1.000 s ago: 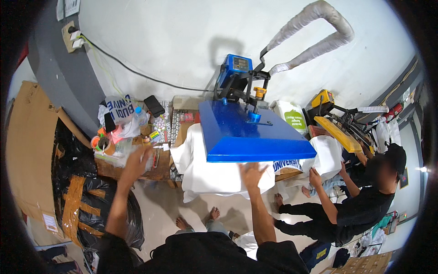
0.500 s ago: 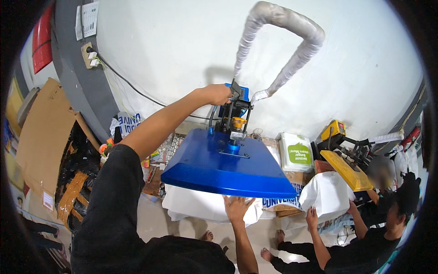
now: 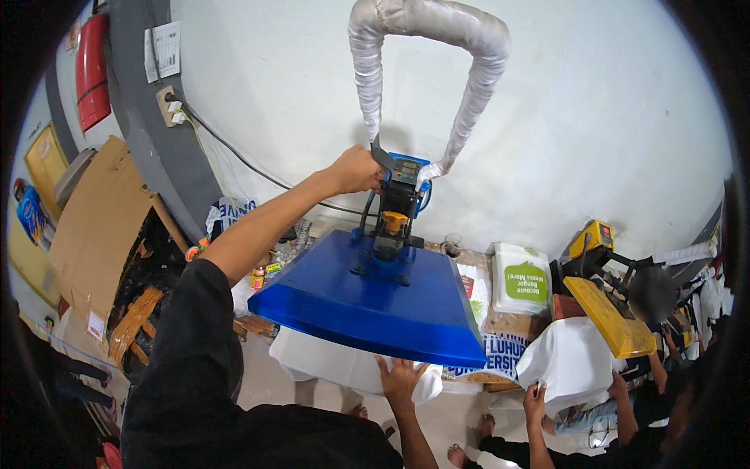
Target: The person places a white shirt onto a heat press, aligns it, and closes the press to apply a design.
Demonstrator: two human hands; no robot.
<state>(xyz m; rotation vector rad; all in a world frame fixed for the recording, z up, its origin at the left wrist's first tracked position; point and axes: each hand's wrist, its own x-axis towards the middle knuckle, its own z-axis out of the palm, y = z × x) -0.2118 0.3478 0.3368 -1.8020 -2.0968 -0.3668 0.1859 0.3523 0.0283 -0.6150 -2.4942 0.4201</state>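
Note:
A blue heat press with a wide upper plate (image 3: 367, 293) stands before me, its long handle wrapped in silvery-white material (image 3: 437, 19) raised against the wall. My left hand (image 3: 355, 170) is closed around the dark metal linkage at the handle's base, its fingertips partly hidden. White fabric (image 3: 328, 361) lies beneath the raised plate and hangs over the near edge. On that fabric rests my right hand (image 3: 400, 380), fingers spread, close under the plate's front edge.
To the right, a co-worker's hands hold another white cloth (image 3: 570, 352) by a yellow press (image 3: 609, 316). White printed packs (image 3: 522, 277) are stacked between the presses. Cardboard (image 3: 101, 227) leans at the left, and a black cable (image 3: 250, 164) runs from a wall socket.
My view has shifted, and the press appears turned, with its handle farther left in the picture. My left hand stays on the linkage, my right on the fabric.

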